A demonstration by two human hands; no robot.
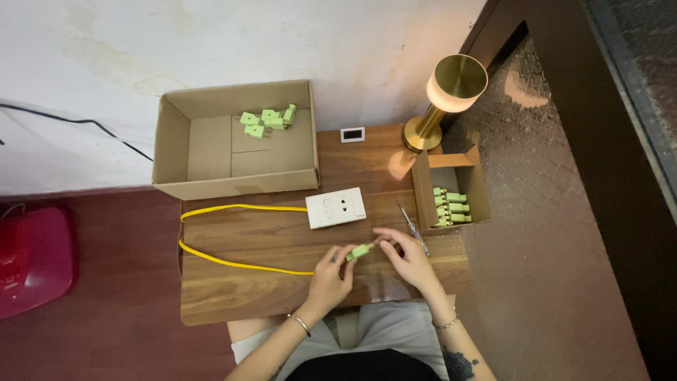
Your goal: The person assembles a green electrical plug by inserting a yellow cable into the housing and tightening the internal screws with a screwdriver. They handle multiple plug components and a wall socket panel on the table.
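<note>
Both hands meet over the wooden table (233,296). Left hand (331,271) and right hand (407,257) pinch a green connector (361,251) between closed fingertips

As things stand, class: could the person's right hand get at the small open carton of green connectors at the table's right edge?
Probably yes. The right hand sits just below the small carton, whose open side faces up. Only a screwdriver lies between, flat on the table. The hand would first have to release the green connector.
</note>
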